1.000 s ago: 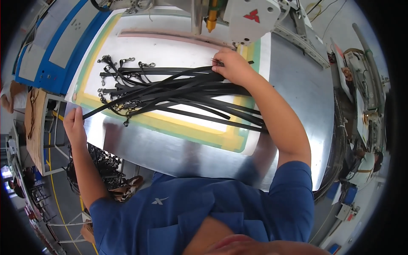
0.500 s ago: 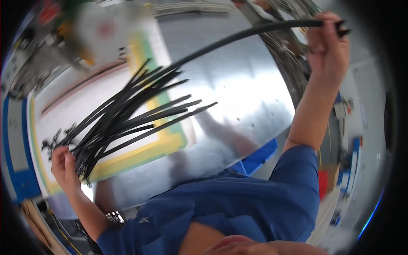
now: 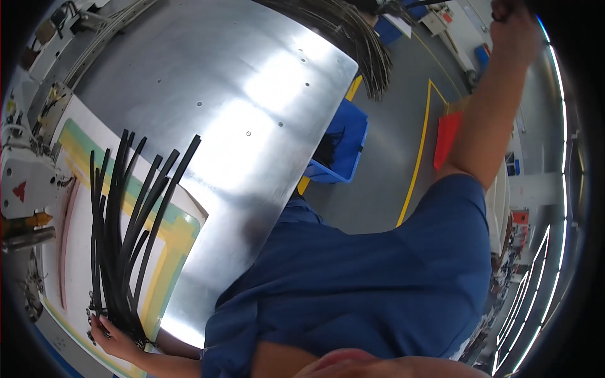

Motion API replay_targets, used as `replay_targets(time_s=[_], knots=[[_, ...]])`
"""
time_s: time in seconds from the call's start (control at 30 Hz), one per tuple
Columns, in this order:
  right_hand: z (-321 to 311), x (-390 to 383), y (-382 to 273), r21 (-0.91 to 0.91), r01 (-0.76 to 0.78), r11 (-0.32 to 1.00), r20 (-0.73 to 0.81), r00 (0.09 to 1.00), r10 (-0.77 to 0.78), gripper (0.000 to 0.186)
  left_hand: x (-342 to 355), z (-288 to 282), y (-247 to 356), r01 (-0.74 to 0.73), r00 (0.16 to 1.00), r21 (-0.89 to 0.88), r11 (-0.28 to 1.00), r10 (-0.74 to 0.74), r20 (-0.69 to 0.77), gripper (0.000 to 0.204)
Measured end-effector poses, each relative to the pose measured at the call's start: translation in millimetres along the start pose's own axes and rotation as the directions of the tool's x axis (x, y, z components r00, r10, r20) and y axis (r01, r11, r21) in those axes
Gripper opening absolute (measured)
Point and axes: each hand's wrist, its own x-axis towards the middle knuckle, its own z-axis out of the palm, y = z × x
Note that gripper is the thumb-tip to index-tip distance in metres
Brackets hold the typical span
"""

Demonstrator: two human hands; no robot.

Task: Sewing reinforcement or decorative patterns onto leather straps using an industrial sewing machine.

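A fanned bundle of long black strips (image 3: 115,233) lies over a white board edged with yellow and green tape, at the left of the metal table (image 3: 157,113). Small dark pieces cluster at the bundle's near ends. There my left hand (image 3: 116,343) rests, thumb and fingers apart, against those ends. Far out at the upper right, my raised right hand (image 3: 515,34) has its fingers closed around a dark end. A black strip (image 3: 432,3) shows at the top edge, leading toward that hand; its middle is out of view.
Left of the bundle stands a white machine (image 3: 22,179) resembling a sewing machine. A blue bin (image 3: 353,142) with dark contents sits beyond the table's right edge. Many thin dark strands (image 3: 368,53) hang at the far corner. Right of the yellow floor line is a red container (image 3: 447,138).
The view has swung to the right. My right arm reaches farther out to the right, drawing its black strip away from the bundle. My left hand stays by the bundle's near ends.
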Motion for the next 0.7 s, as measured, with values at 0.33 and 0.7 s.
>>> replay_targets(time_s=[0.33, 0.7], knots=[[-128.8, -97.2, 265.8, -0.844, -0.226, 0.486, -0.173, 0.973, 0.152, 0.024, 6.5, -3.8, 36.1, -0.285, 0.943, 0.257, 0.923, 0.223, 0.245, 0.039], [-125.8, -236.4, 285.8, -0.388, -0.817, 0.427, -0.244, 0.538, 0.807, 0.018, 6.6, 4.1, 17.8, -0.21, 0.944, 0.136, 0.968, 0.164, 0.288, 0.037]])
